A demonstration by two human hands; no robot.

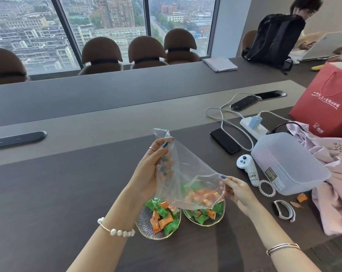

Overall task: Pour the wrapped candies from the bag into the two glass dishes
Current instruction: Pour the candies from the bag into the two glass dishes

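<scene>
A clear plastic bag (182,165) hangs tilted above two glass dishes. My left hand (148,169) grips its upper closed end high up. My right hand (237,190) pinches the rim of its lower open mouth. Orange and green wrapped candies (203,195) lie bunched in the bag near the mouth. The left glass dish (144,231), gold-rimmed, holds several green and orange candies. The right glass dish (215,222) sits under the bag's mouth and also holds candies; the bag hides part of it.
To the right lie an upturned translucent plastic box (287,163), a white controller (244,163), a wristband (283,210), a stray orange candy (302,197), pink cloth (332,195), a black phone (225,141), a power strip (253,124) and a red paper bag (327,101). A person sits far right.
</scene>
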